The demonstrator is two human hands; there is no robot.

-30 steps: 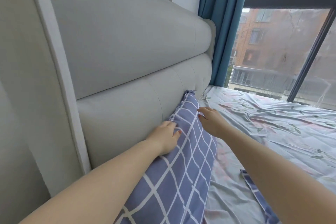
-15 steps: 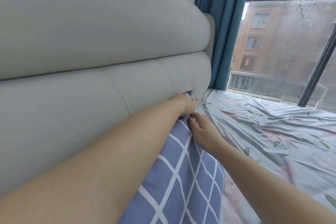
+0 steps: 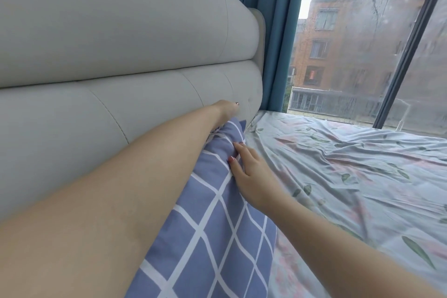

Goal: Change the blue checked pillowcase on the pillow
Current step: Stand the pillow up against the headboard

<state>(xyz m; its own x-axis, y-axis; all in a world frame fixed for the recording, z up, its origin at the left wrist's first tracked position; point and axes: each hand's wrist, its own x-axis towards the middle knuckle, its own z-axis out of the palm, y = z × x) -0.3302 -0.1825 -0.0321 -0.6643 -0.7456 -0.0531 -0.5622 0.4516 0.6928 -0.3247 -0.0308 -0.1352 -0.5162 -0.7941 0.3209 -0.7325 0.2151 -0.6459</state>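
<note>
**Both hands at the far end of the checked pillow**

I see my left hand reaching out along the gap between the pillow and the grey padded headboard. It sits at the pillow's far corner, touching the lower cushion of the headboard. One painted nail shows on top; the other fingers drop behind the corner. I cannot tell whether they clasp the cloth or only rest against it.

My right hand lies on the bed-side face of the same end, just short of the left hand. Its fingers are nearly straight and laid close together on the blue checked pillowcase. The fingertips press into the cloth, which puckers into soft folds between the two hands. The thumb is hidden beneath the palm, so I see no pinch.

The pillowcase is on the pillow. The pillow stands on its long edge against the headboard and runs from the two hands back toward me, under my left forearm.

On the outer side of my right hand spreads a rumpled pale sheet printed with leaves and pink blooms. Beyond both hands, past the headboard's end, hangs a blue curtain. Next to it is a rain-streaked window with a dark frame, facing a brick building.
</note>
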